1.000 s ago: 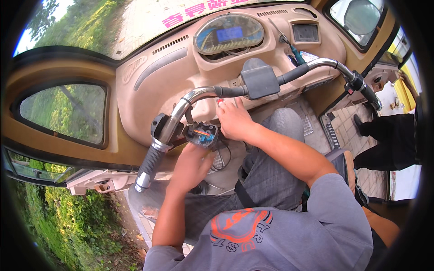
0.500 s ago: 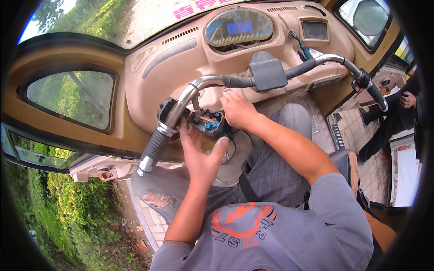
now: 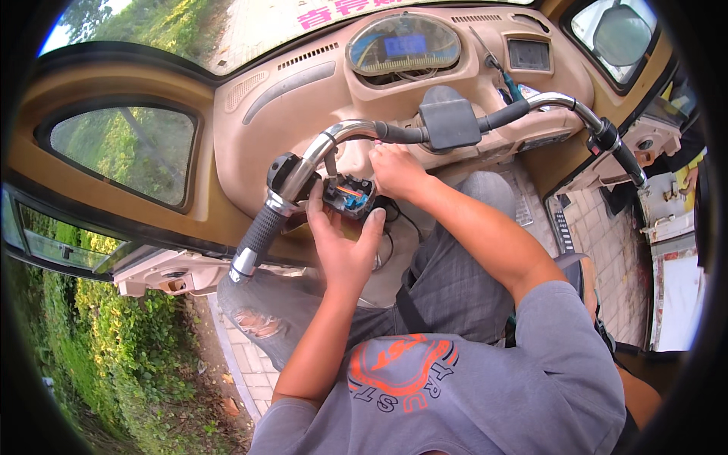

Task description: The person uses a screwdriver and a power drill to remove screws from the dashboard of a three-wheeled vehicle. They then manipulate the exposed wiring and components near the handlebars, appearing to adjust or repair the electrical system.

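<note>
1. Black plastic, by the look of it, in the open switch housing (image 3: 364, 205): hung just beside the chrome handlebar (image 3: 309, 159), inboard of the ribbed handle (image 3: 262, 233) and low in front of the pinkish dashboard (image 3: 277, 159).
2. Held there, now, in the left grip (image 3: 339, 241)! Closed loosely around the shell, with thumb on the near right edge and fingers up the left side.
3. Over to the right grip (image 3: 400, 173): curled, knuckles up, right beside the housing. Could not tell whether around anything, with fingertips partly hidden.
4. Looked light and stiff in the shell, likely easy to tip. Seemed far more fragile inside, around the blue and orange wiring (image 3: 354, 199). Probably smooth outside, not truly slippery.
5. Best taken, in all likelihood, by opposite outer walls, well clear of the wiring.
6. And the lie? Faced open side up, toward the camera. Ran longest, apparently, from left to right with a slight downward slope, crosswise to the slanting bar; too stubby and foreshortened to call exactly.
</note>
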Demonstrator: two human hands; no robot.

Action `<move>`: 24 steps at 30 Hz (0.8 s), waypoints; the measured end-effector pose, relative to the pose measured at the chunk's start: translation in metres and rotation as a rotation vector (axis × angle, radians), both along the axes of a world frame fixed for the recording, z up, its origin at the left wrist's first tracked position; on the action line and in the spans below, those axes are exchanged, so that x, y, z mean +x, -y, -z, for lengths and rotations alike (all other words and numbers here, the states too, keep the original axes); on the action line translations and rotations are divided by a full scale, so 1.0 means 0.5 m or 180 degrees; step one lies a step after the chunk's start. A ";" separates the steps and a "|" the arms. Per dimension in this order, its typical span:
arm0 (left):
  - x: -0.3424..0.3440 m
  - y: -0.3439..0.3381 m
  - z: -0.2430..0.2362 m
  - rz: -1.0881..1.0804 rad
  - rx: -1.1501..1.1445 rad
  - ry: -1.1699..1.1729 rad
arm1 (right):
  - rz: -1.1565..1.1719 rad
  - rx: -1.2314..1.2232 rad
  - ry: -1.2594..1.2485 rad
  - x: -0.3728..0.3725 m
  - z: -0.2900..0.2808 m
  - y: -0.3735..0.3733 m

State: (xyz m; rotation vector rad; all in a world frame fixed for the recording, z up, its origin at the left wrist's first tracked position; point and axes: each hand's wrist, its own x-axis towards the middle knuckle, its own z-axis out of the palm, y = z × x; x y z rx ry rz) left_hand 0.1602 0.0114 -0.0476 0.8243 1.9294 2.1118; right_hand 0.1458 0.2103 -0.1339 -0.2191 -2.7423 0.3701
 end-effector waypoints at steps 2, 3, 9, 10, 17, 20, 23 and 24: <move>-0.002 -0.014 -0.007 0.0043 0.0221 0.0153 | 0.0036 -0.0080 -0.0396 -0.005 0.005 -0.007; -0.001 -0.018 -0.007 0.0026 0.0300 0.0176 | 0.0081 -0.0220 -0.0236 -0.010 -0.007 -0.006; -0.007 -0.013 0.033 -0.0053 0.0442 -0.0092 | -0.0329 -0.1248 -0.0835 -0.020 -0.065 -0.010; -0.012 -0.009 0.041 -0.0067 0.0382 -0.0218 | -0.0314 -0.1133 -0.0901 -0.023 -0.063 -0.006; -0.031 -0.009 0.056 -0.0482 -0.0277 -0.1503 | -0.0004 -0.0015 -0.0677 -0.033 0.010 -0.016; -0.037 -0.016 0.075 -0.0756 -0.0066 -0.1352 | -0.0034 -0.0052 -0.0943 -0.036 0.007 -0.010; -0.040 -0.015 0.077 -0.0765 -0.0047 -0.1396 | -0.0071 -0.0065 -0.0883 -0.041 0.008 -0.015; -0.040 -0.013 0.082 -0.0760 -0.0043 -0.1333 | -0.0147 -0.0141 -0.0798 -0.035 -0.005 -0.019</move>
